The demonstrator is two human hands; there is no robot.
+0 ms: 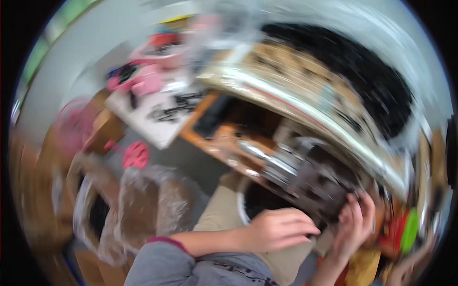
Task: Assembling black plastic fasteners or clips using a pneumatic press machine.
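Note:
The whole view is smeared by motion. My left hand (281, 229) reaches across my lap, its fingers drawn together and pointing right. A tiny dark spot shows at its fingertips, too small to name. My right hand (354, 220) is raised beside the near right corner of a dark metal plate (322, 183), its fingers bent and closed near that corner. What they hold, if anything, is blurred. The plate belongs to a small bench machine with a shiny metal block (280, 169), set on an orange-brown wooden table (198, 128).
Below the machine stands a white-rimmed bucket (242, 202) with dark contents. Plastic-lined boxes (138, 209) sit to the left, near a pink stool (136, 155). Behind the machine, a plastic-edged tray (296, 102) holds brown pieces, beside a heap of black parts (358, 71). Small black pieces (176, 107) lie on a white board.

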